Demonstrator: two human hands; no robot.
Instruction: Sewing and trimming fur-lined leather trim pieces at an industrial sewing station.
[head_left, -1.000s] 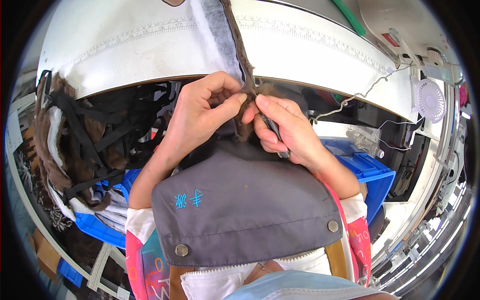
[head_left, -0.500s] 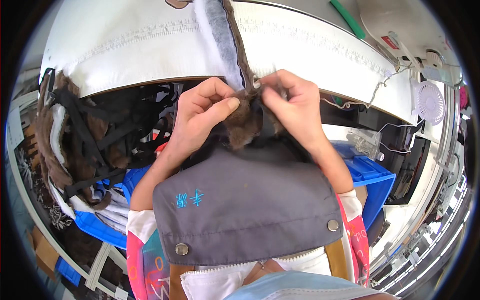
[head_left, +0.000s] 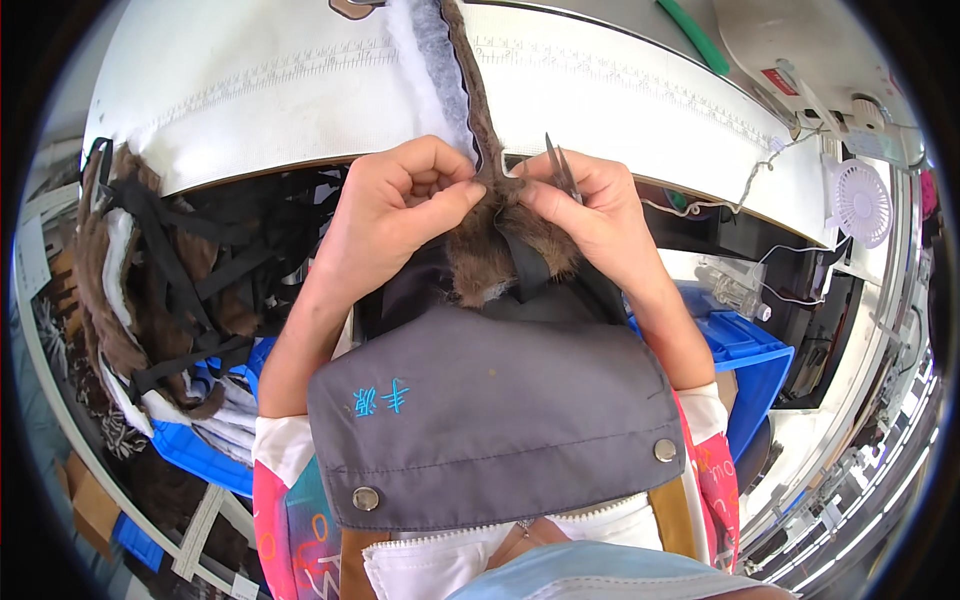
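A long strip of white batting (head_left: 430, 75) and brown fur (head_left: 475, 100) crosses the white table edge and widens into brown fur flaps (head_left: 480, 260), with a black tape (head_left: 525, 265) hanging between them. My left hand (head_left: 400, 210) has thumb and index closed on the fur at the junction. On the other side my right hand (head_left: 595, 220) pinches the fur with its thumb and also holds small dark scissors (head_left: 560, 170), blades pointing up. The flaps hang above a grey apron (head_left: 490, 410).
The white table (head_left: 250, 110) has a printed scale. At left, fur strips and black tapes (head_left: 180, 270) fill a blue bin (head_left: 200, 465). Another blue bin (head_left: 755, 365) stands right, below a small fan (head_left: 860, 200) and cable (head_left: 735, 195). A green tube (head_left: 695, 35) lies at the back.
The fur piece has been spread into two flaps, exposing the black tape. My right hand has risen and turned, so the scissors now point up. My left hand has shifted slightly left.
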